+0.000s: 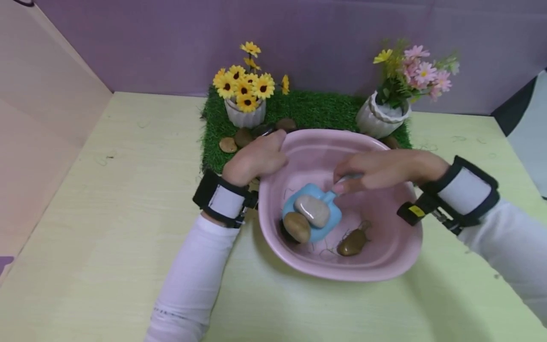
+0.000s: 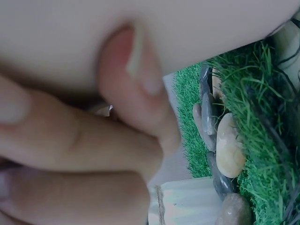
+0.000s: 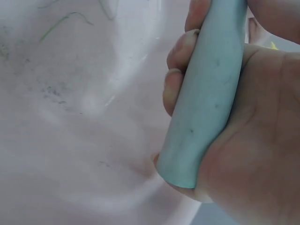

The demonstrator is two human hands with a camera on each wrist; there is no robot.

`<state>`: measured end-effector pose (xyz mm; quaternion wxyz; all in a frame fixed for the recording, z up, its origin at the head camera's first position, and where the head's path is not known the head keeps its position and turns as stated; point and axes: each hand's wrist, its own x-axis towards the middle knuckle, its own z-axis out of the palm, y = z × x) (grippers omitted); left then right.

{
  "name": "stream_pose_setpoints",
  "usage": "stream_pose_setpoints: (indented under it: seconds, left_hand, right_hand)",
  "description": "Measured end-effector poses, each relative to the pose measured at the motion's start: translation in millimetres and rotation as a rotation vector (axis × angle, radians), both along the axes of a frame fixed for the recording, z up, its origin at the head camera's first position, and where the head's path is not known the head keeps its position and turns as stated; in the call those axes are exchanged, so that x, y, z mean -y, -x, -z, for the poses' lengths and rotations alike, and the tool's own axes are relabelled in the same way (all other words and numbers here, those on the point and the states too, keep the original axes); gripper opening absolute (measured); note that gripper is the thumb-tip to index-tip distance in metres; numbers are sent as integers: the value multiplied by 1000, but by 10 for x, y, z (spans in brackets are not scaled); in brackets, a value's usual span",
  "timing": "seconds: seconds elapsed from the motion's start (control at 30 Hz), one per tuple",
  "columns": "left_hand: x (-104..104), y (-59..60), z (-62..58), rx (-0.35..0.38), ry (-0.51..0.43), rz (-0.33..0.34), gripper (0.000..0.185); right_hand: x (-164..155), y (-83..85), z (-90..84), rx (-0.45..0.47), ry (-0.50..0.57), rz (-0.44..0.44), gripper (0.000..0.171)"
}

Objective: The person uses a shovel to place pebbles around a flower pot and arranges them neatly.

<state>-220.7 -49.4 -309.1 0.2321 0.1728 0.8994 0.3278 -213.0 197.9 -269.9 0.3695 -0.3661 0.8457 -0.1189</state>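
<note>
Two stones ride on the blue scoop (image 1: 314, 213) we grasp by its handle in our right hand (image 1: 380, 168), inside the pink basin (image 1: 384, 266) near the tabletop's centre. Our left hand (image 1: 256, 159) grips the basin's rim. We judge we are mid-scoop; lifting next calls for keeping the blade level.
</note>
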Motion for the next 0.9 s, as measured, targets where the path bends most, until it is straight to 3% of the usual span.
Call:
stream_pose_setpoints:
  seconds: [0.23, 0.43, 0.57, 0.9]
  left_hand:
    - [1, -2, 3, -3, 1, -4, 36]
    - [-4, -1, 7, -16, 0, 1, 33]
    - [1, -3, -1, -14, -7, 0, 32]
    - [8, 4, 7, -1, -11, -1, 33]
  right_hand:
    - [0, 10, -84, 3, 19, 10, 27]
    - [-14, 0, -219, 22, -21, 73, 33]
    - [-44, 6, -324, -26, -43, 109, 36]
    - [-31, 89, -494, -80, -33, 57, 27]
